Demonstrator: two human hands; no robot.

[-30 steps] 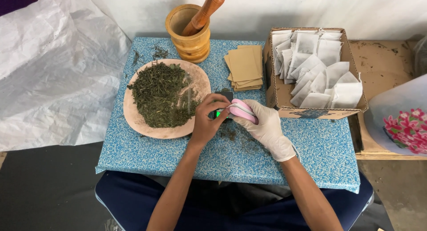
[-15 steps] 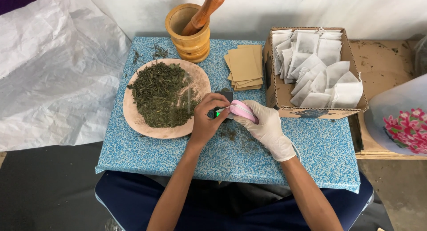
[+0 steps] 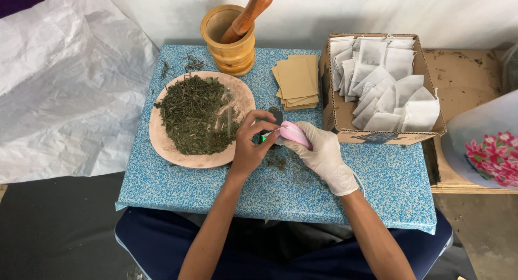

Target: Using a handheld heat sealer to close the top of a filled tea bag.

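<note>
Gloved right hand (image 3: 324,153) clamps pink sealer (image 3: 294,133), long axis running up-left toward bare left hand (image 3: 249,148), whose fingers pinch small pouch (image 3: 271,138) at sealer's tip, both touching mid-table (image 3: 377,188), just right of herb plate (image 3: 178,153).

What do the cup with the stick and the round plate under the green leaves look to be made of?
The mortar and pestle look like turned, varnished wood: visible grain, ringed grooves, warm sheen. The plate seems matte, pinkish-tan, perhaps wood or clay; the look leaves it open.
</note>
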